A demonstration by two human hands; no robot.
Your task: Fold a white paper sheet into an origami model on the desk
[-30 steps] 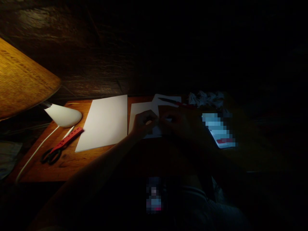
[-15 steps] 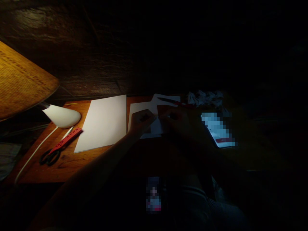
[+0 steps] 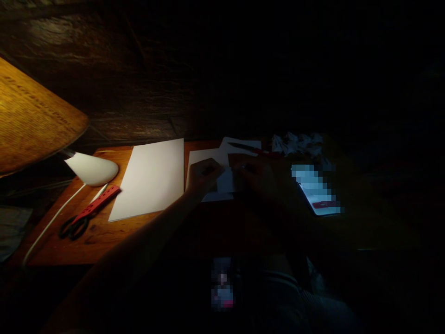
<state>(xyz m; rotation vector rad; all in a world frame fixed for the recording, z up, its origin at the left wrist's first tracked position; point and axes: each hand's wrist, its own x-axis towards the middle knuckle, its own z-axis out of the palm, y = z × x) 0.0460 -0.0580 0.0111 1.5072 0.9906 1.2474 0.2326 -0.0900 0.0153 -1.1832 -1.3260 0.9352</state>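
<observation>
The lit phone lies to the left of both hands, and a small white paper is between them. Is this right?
"Left" is wrong: the head view shows the lit phone to the right of the left hand and right hand. The small white paper is between them.

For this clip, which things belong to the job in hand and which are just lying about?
Job in hand:
left hand
right hand
small white paper between them
perhaps lamp, giving light

Apparently lying about:
scissors
large white sheet
phone
crumpled paper
red-handled tool
</observation>
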